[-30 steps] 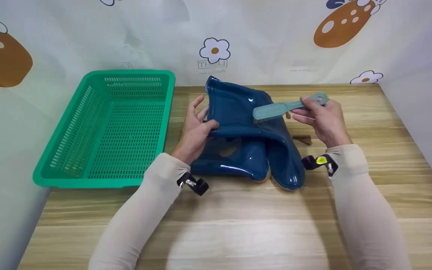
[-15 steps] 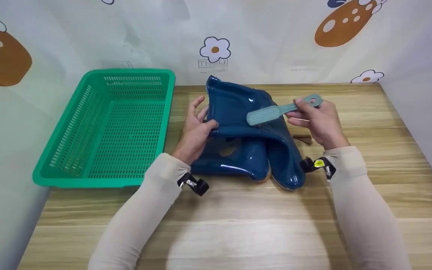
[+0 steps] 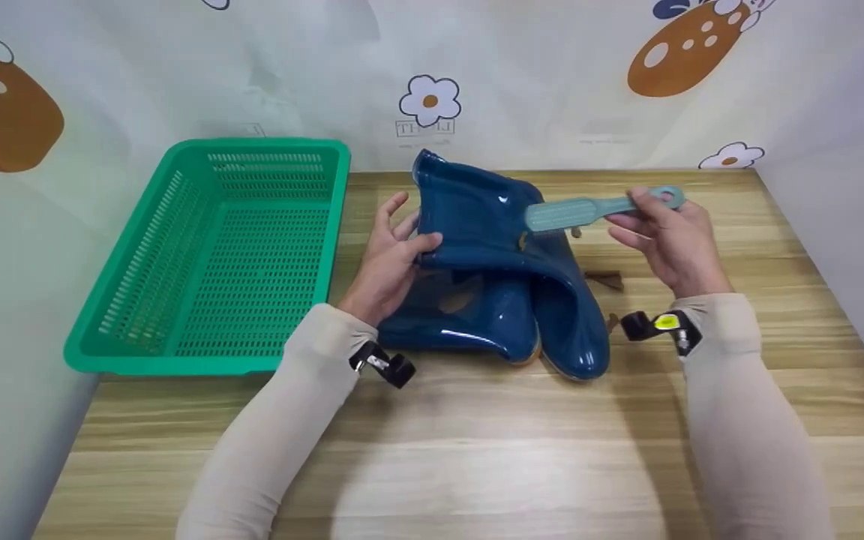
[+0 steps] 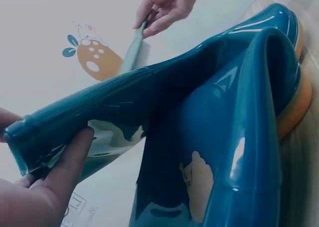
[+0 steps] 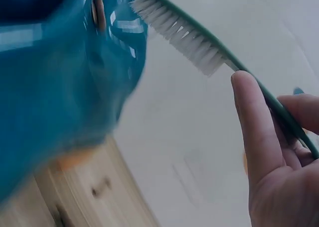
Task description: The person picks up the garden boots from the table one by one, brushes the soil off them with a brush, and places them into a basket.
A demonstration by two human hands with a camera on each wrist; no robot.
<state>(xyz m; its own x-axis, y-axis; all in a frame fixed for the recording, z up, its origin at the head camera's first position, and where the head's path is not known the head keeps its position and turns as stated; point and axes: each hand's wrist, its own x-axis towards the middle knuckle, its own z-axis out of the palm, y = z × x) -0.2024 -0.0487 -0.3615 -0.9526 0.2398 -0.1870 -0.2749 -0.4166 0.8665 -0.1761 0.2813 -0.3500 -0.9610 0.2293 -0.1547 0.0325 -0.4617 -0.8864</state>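
Sliding towards the right edge of the bench (image 3: 777, 390), the green brush (image 3: 561, 214) has pulled back over the upper boot (image 3: 469, 206), uncovering a brown scrap (image 3: 523, 241) on it. This looks like a pause between brush strokes, with that scrap loosened or yet to be swept off. The right hand (image 3: 676, 241) pinches the brush by its handle, lower fingers loosely bent; I cannot tell whether the bristles touch the boot. The left hand (image 3: 387, 262) grips the cuff, thumb on top, index finger apart from it. The upper boot lies towards the back edge, partly across the lower boot (image 3: 454, 334) (uneven support, probably wobbly under a firm stroke). Brown pieces (image 3: 604, 280) lie on the right-hand side, and another bit (image 3: 612, 322) now shows near the toe, perhaps only unmasked. The green basket (image 3: 196, 366) fills the back left corner, likely limiting the left hand's room.
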